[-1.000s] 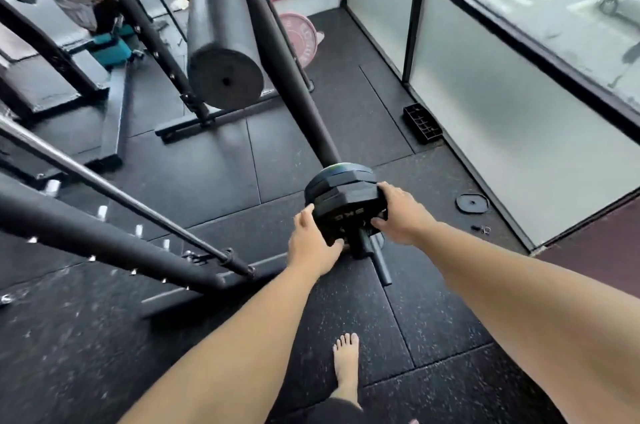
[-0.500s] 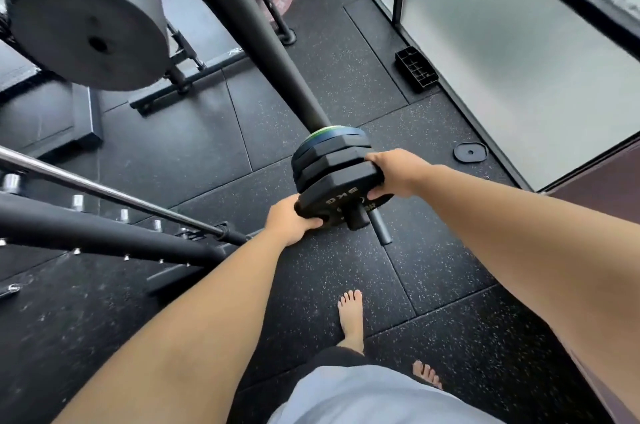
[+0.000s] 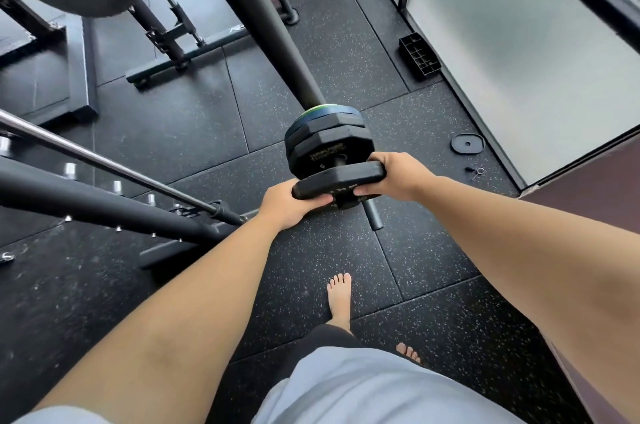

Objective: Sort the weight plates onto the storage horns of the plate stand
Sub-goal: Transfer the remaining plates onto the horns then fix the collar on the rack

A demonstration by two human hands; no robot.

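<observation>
Gripping the black plate (image 3: 341, 178) with both hands: my left hand (image 3: 287, 203) curls round its near-left edge, and my right hand (image 3: 391, 177) clamps the right edge, fingers wrapped over the rim. The plate is tilted almost flat, just in front of the stack of plates (image 3: 325, 143) on the horn (image 3: 374, 217), whose free end pokes out below it. Can't tell whether the horn runs through the plate's hole. Off right, a small black disc (image 3: 467, 144) lies flat on the rubber floor (image 3: 194, 132) near the glass wall (image 3: 502, 59). My bare foot (image 3: 340, 295) stands below my hands.
</observation>
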